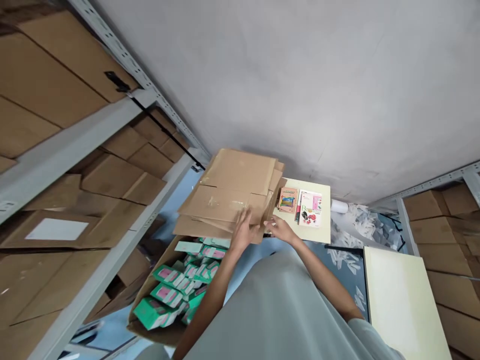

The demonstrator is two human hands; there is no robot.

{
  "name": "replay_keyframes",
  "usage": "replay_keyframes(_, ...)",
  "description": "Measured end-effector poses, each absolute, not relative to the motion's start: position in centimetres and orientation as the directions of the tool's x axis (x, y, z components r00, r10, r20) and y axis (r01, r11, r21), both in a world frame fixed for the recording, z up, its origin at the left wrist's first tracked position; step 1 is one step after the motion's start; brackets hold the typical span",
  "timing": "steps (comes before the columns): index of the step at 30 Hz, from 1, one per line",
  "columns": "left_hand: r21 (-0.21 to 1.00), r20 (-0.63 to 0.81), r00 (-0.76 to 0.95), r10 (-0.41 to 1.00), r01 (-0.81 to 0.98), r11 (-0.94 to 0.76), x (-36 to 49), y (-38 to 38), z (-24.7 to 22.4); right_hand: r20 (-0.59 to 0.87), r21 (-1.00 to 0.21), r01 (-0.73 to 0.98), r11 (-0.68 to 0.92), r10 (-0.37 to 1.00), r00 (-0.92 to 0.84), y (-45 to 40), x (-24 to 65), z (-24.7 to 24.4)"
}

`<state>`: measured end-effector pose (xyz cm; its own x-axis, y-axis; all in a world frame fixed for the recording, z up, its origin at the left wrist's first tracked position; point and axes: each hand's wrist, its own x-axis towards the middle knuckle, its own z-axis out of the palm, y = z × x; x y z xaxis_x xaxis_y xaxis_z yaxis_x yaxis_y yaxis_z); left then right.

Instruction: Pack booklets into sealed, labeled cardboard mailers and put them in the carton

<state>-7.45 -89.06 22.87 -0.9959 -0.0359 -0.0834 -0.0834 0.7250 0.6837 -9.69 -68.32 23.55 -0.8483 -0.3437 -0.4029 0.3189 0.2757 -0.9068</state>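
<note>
A stack of flattened cardboard boxes (240, 172) lies in front of me, with strips of clear tape on the top one. My left hand (244, 232) rests on the near part of the top sheet, fingers stretched out and thumb apart. At the near right corner of the stack, my right hand (280, 229) has its bent fingers on a cardboard edge; the fingertips are partly hidden. Just right of the stack, an orange-brown booklet or box with a colourful picture (288, 200) and a white "Beautiful"-style printed box (310, 209) lie on a cream tabletop (323, 232).
Below left stands an open carton (137, 305) of green and pink small boxes (167, 295). Shelves of brown cartons (112, 175) rise at left, more cartons (438, 230) at right. A white roll (339, 207), paper scraps (369, 222) and another cream tabletop (401, 300) are on the right.
</note>
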Motion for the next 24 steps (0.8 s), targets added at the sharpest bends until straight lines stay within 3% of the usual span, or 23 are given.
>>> replay_keyframes(4,0.593,-0.068,-0.997,-0.025,-0.06,0.803,-6.1,-88.5,20.9,-0.479,-0.868,0.354,0.347,-0.401,-0.781,-71.5,-11.7,21.5)
replay_keyframes(10,0.492,0.073,-0.996,-0.05,-0.008,0.87,-5.2,-87.3,18.6,-0.414,-0.896,0.3,0.327,-0.373,-0.831,-72.8,-12.1,19.8)
replay_keyframes(14,0.46,0.083,-0.994,-0.065,-0.02,0.888,-5.2,-87.0,18.3,-0.389,-0.912,0.299,0.282,-0.356,-0.85,-72.4,-11.5,18.8)
replay_keyframes(19,0.579,0.176,-0.984,-0.017,0.09,0.81,-6.0,-84.6,19.3,-0.354,-0.928,0.299,0.22,-0.278,-0.893,-70.5,-11.1,17.3)
replay_keyframes(24,0.751,0.147,-0.974,0.173,0.224,0.621,-7.8,-78.8,18.6,-0.369,-0.92,0.341,0.191,-0.134,-0.92,-65.7,-11.4,15.4)
